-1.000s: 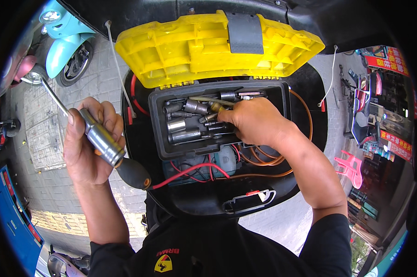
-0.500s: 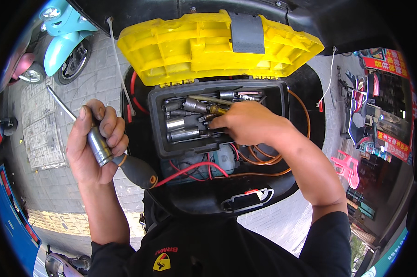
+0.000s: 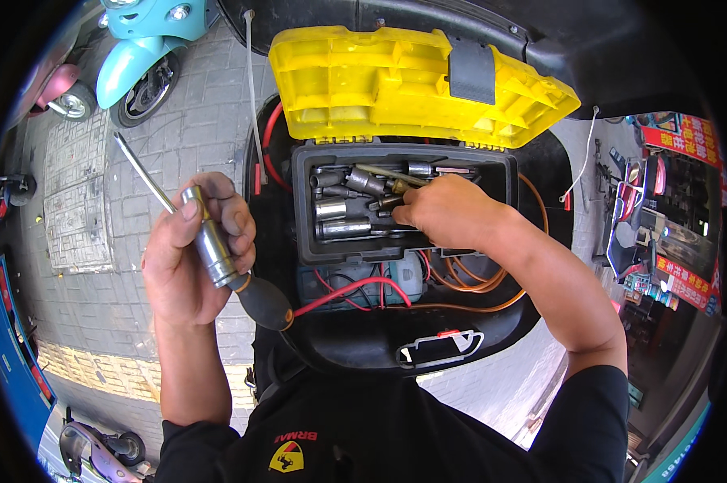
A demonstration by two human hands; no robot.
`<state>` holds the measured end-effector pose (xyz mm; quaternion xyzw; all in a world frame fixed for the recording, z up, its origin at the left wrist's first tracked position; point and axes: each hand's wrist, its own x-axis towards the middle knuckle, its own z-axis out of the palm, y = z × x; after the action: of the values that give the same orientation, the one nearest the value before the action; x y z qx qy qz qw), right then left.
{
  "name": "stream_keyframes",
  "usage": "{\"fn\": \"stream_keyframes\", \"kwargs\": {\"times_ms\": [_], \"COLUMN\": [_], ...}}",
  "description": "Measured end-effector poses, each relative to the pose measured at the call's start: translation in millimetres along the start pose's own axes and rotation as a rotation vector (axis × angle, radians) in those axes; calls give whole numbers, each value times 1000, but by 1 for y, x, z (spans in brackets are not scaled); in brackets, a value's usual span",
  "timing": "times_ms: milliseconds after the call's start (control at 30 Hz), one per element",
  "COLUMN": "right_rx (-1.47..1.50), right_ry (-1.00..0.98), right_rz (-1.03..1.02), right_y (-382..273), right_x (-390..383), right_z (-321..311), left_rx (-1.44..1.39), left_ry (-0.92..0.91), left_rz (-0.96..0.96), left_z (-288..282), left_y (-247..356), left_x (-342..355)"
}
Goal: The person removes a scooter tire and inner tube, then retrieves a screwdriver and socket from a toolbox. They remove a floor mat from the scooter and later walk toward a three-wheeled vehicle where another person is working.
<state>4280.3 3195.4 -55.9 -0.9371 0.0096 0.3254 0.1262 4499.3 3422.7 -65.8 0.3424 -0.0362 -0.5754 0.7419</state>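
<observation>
My left hand (image 3: pixel 190 266), fingers curled, grips a screwdriver (image 3: pixel 263 302) with a dark rubber handle together with a long chrome socket (image 3: pixel 214 253). The screwdriver's bare shaft (image 3: pixel 146 169) points up and away to the left. My right hand (image 3: pixel 448 211) reaches into the grey toolbox (image 3: pixel 303 205), fingers bent among jumbled metal sockets (image 3: pixel 339 229); whatever its fingertips grip is hidden. The yellow lid (image 3: pixel 355 88) stands raised behind the box.
The toolbox sits in a black top case (image 3: pixel 331 342) beside a teal device (image 3: pixel 319 286), a red cable (image 3: pixel 343 290) and orange hose (image 3: pixel 524 189). Turquoise (image 3: pixel 126 72) and pink (image 3: pixel 57 84) scooters stand at upper left, a blue cabinet (image 3: pixel 13 354) lower left, shop goods (image 3: pixel 645 233) right.
The view has shifted, so the case and lid appear farther right. My left hand has moved right with the screwdriver and socket. My right hand remains bent inside the toolbox.
</observation>
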Motion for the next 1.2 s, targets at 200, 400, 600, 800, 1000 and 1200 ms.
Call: {"fn": "stream_keyframes", "kwargs": {"times_ms": [200, 400, 600, 800, 1000, 1200], "right_rx": [318, 1070, 1675, 1797, 1574, 1699], "right_ry": [304, 841, 824, 884, 1125, 845], "right_rz": [55, 252, 76, 49, 43, 81], "right_y": [5, -6, -68, -124, -143, -127], "right_x": [-20, -85, -91, -52, -49, -83], "right_z": [-3, -8, 13, 27, 33, 40], "left_rx": [13, 48, 304, 612, 677, 657], "left_ry": [14, -110, -132, -247, -309, -231], "left_rz": [-10, 7, -59, -144, -276, -243], "left_z": [6, 19, 51, 73, 80, 82], "left_y": [-4, -1, -14, -45, -52, -66], "left_x": [-5, -10, -22, -33, -42, -58]}}
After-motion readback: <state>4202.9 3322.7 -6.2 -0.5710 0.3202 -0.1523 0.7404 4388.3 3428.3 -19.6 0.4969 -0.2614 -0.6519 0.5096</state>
